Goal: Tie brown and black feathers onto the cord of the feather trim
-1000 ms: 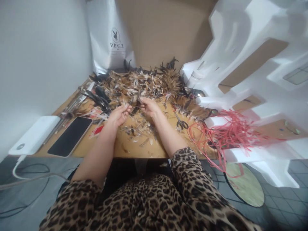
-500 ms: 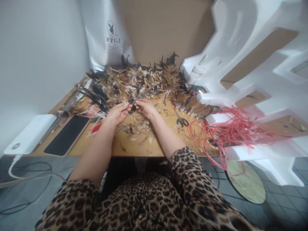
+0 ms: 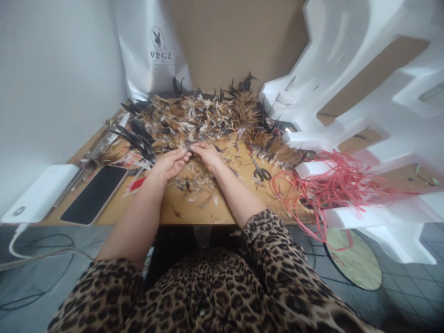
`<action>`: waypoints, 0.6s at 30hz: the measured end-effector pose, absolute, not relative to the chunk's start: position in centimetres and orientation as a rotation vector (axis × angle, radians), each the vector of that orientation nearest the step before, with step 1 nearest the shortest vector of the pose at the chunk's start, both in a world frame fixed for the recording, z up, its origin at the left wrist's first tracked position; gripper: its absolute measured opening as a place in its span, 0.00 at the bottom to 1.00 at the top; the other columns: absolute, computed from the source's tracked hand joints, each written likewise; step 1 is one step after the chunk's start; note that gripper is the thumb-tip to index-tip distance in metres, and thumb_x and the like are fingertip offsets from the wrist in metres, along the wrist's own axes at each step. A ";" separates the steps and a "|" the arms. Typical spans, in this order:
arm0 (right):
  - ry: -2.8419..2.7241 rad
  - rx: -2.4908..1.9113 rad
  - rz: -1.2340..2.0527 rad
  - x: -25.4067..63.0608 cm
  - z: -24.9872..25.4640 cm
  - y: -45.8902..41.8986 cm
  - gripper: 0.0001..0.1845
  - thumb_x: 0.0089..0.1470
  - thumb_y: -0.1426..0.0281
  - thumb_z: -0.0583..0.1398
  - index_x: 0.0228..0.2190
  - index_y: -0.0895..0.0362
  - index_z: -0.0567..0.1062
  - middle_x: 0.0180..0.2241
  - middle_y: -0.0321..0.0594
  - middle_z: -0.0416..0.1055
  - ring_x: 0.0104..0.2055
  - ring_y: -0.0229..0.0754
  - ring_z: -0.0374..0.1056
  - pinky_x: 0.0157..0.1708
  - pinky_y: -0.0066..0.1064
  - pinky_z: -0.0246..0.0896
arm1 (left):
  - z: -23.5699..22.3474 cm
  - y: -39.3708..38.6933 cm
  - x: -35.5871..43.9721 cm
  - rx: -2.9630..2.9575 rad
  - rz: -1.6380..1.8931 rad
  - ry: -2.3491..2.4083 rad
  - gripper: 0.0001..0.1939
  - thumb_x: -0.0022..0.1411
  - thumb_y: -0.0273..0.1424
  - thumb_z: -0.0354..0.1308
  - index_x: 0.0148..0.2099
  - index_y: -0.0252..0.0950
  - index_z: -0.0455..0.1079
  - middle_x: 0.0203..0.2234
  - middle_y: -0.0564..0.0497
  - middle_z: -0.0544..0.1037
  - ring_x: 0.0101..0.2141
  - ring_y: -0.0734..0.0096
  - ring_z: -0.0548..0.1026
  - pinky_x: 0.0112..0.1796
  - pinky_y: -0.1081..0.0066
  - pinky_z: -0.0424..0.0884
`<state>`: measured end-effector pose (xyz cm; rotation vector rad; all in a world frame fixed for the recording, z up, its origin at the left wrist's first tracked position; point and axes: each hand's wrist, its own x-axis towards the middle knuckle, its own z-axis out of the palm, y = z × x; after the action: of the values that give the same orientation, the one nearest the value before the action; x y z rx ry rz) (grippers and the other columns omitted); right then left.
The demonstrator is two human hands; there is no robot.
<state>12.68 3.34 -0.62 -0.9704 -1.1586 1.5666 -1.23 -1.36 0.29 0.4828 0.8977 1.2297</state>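
A big heap of brown, white and black feathers (image 3: 204, 115) covers the back of the wooden table (image 3: 194, 210). My left hand (image 3: 169, 164) and my right hand (image 3: 207, 155) meet at the heap's front edge, fingertips almost touching. Both hands are curled in a pinch on a small feather between them, which is too small to make out clearly. Loose feather bits (image 3: 196, 185) lie on the wood just below my hands.
Black scissors (image 3: 260, 172) lie right of my right hand. A tangle of red strips (image 3: 326, 185) spills over white foam packing (image 3: 347, 92) at the right. A dark phone (image 3: 94, 194) and a white power bank (image 3: 38, 194) sit at the left. A silver bag (image 3: 152, 51) stands behind.
My right hand has drawn back from the heap towards my left hand, so the fingertips now meet. The camera has tilted slightly, shifting the scene.
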 end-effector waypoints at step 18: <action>-1.351 -0.907 1.205 12.7 -0.6 3.4 0.05 0.42 0.72 0.63 0.26 0.58 0.73 0.27 0.34 0.73 0.32 0.34 0.67 0.42 0.27 0.62 | 0.4 -1.3 -1.8 0.295 1.201 0.866 0.06 0.61 0.20 0.52 0.34 0.27 0.71 0.25 0.46 0.79 0.19 0.82 0.73 0.19 0.86 0.69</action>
<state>12.68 3.41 -0.61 -0.9072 -1.3514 1.2047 -1.79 -1.28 0.45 0.2951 0.8665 1.2009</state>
